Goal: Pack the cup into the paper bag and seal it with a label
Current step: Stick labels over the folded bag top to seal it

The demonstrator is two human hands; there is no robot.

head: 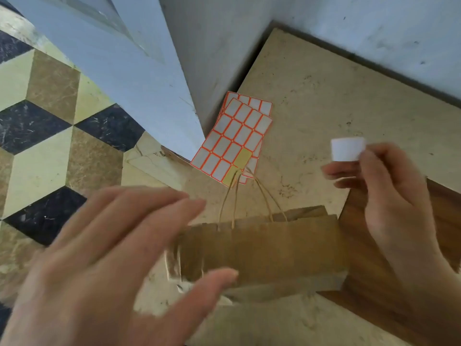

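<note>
A brown paper bag (262, 250) lies on the beige stone surface (324, 108), its string handles pointing toward the label sheets. My left hand (104, 265) hovers blurred at the bag's left end, fingers spread and straight, thumb over the bag's near edge. My right hand (389, 196) is raised to the right of the bag and pinches a white label (348, 149) between thumb and fingers. Two sheets of white labels with orange borders (237, 138) lie beyond the bag; a few cells show bare yellow backing. The cup is not visible.
A grey-blue wall (324, 26) and a slanted grey-blue panel (119, 58) close off the back. To the left is a floor of cube-pattern tiles (45, 121). A dark wooden board (374, 283) lies at the right under the bag's end.
</note>
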